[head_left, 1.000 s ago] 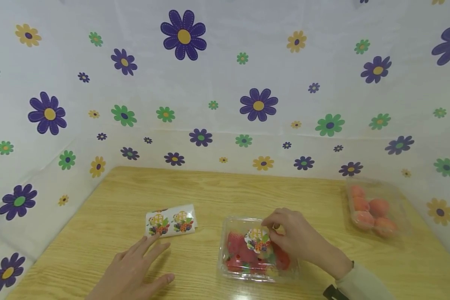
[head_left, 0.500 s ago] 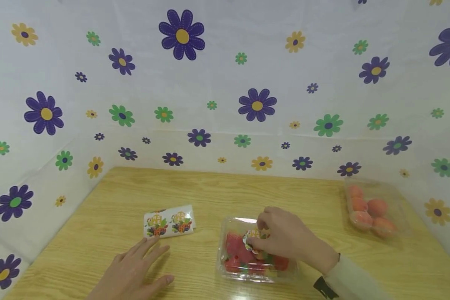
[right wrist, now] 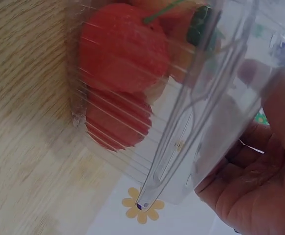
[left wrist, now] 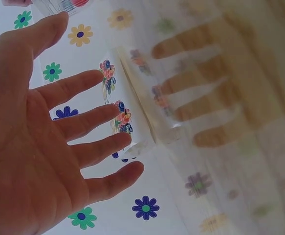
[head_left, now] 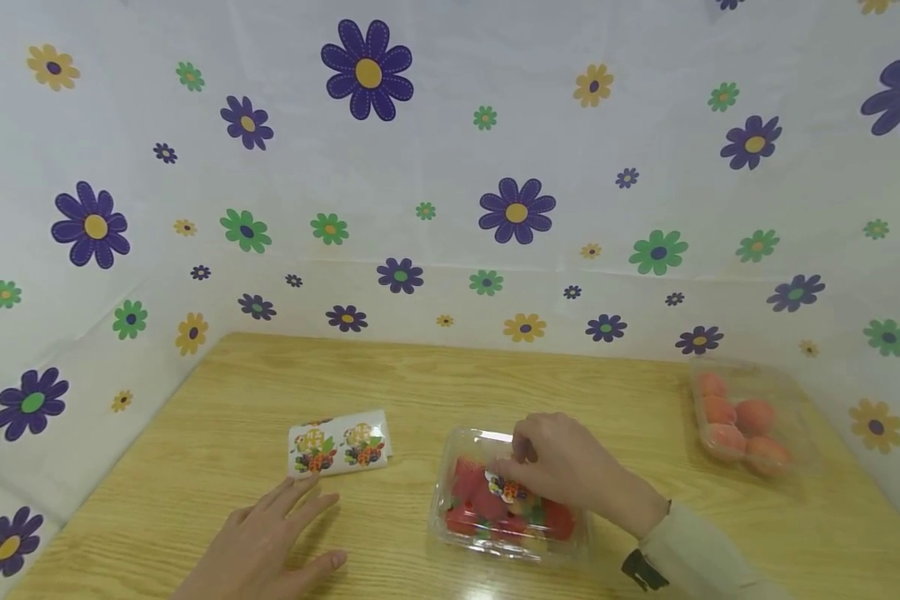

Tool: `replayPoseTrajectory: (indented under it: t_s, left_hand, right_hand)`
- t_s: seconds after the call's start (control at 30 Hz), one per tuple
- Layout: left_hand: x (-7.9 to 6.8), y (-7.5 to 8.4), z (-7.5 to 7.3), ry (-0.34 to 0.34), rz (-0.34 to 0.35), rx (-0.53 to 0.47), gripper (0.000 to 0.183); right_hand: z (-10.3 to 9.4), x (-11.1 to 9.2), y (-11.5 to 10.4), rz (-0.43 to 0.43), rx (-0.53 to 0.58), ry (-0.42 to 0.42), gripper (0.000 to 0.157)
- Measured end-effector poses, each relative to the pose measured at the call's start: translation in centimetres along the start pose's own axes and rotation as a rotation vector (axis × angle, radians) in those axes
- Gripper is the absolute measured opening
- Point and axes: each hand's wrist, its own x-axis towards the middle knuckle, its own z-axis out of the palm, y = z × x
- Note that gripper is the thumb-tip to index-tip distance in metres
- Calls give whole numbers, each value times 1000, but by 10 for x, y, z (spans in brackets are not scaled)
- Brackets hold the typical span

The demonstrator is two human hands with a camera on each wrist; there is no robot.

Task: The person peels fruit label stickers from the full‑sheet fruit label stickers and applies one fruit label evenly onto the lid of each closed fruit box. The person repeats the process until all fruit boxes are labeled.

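Note:
A clear plastic box (head_left: 437, 508) of red fruit (head_left: 487, 502) stands at the table's lower middle in the head view. On its lid is a round fruit sticker (head_left: 507, 490), partly covered by my right hand (head_left: 570, 462). That hand's thumb presses at the sticker, and its other fingers are curled above the lid. In the right wrist view those fingers (right wrist: 228, 174) show partly through the plastic. My left hand (head_left: 262, 537) lies with its fingers spread, the fingertips at the near edge of a white sticker sheet (head_left: 337, 442) bearing two fruit stickers.
Another clear box (head_left: 791, 400) with several orange-pink round fruits (head_left: 727, 437) stands at the back right. The wood-grain table (head_left: 495, 379) ends at a white cloth (head_left: 435, 150) printed with flowers, hanging behind and at both sides.
My right hand has moved left over the lid. Its fingers were at the sticker's right edge; now the thumb presses on the sticker. The box has shifted slightly left, while my left hand stays put.

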Motion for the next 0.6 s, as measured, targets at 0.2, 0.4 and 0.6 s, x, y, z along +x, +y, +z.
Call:
replayPoseTrajectory:
  t_s: [0.2, 0.4, 0.6]
  left_hand:
    - [0, 0, -1, -1, 7, -1, 62]
    - [0, 0, 0, 14, 14, 9, 62]
    - [0, 2, -1, 64, 31, 15, 66]
  right_hand:
    - [1, 0, 4, -21, 44, -2, 28]
    - [-3, -7, 9, -81, 100, 7, 20]
    - [-12, -24, 12, -109, 47, -31, 33]
